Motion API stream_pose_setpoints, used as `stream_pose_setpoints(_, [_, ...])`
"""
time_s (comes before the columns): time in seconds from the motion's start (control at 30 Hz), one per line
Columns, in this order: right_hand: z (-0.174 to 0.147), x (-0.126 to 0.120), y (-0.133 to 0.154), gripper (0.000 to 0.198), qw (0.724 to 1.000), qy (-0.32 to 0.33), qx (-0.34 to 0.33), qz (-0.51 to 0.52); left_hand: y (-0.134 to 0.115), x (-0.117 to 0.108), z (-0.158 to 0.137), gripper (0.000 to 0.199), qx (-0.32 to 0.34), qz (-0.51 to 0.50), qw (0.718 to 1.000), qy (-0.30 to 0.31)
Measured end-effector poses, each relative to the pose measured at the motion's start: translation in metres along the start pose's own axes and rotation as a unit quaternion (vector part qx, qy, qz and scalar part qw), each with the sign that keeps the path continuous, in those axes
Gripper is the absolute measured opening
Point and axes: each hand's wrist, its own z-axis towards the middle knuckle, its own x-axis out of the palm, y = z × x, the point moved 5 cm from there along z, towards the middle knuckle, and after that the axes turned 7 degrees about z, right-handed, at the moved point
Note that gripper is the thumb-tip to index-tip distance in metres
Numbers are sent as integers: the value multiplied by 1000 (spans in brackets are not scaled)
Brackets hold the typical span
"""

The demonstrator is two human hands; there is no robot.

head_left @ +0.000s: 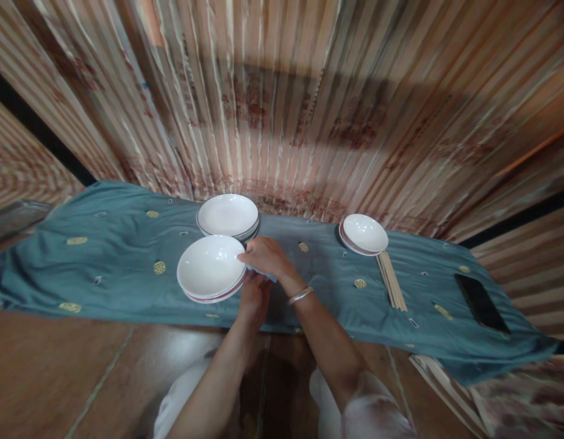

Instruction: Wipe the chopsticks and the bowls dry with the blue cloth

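Observation:
Two or more white bowls (211, 265) sit nested at the front left of the cloth-covered table, with a red band below the top rim. At their right edge, my right hand (266, 256), above a silver bangle, is closed with its fingertips by the top rim. A light blue piece of cloth or paper (267, 274) shows under its palm. Just below, my left hand (254, 299) is closed beside the same bowls; its fingers are mostly hidden, and what they hold I cannot make out. Behind stands a stack of white plates or shallow bowls (227, 214), partly covered by the front bowls.
Smaller white bowls (364, 234) are stacked at the back right, with wooden chopsticks (391, 281) in front. A black phone (481, 303) lies near the right end of the green tablecloth (126, 262). A pleated curtain (282, 122) hangs behind the table.

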Motion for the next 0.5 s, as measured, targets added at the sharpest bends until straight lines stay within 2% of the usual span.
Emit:
stream_pose_setpoints(0.33, [-2, -2, 1, 21, 999, -1, 15, 37, -5, -9, -7, 7, -9, -24, 1000, -7])
stream_pose_setpoints(0.4, [-4, -3, 1, 22, 999, -7, 18, 46, -9, -10, -13, 10, -15, -43, 999, -15])
stream_pose_setpoints(0.5, [-7, -7, 4, 22, 998, -21, 22, 55, -15, -11, -19, 27, -39, -63, 997, -18])
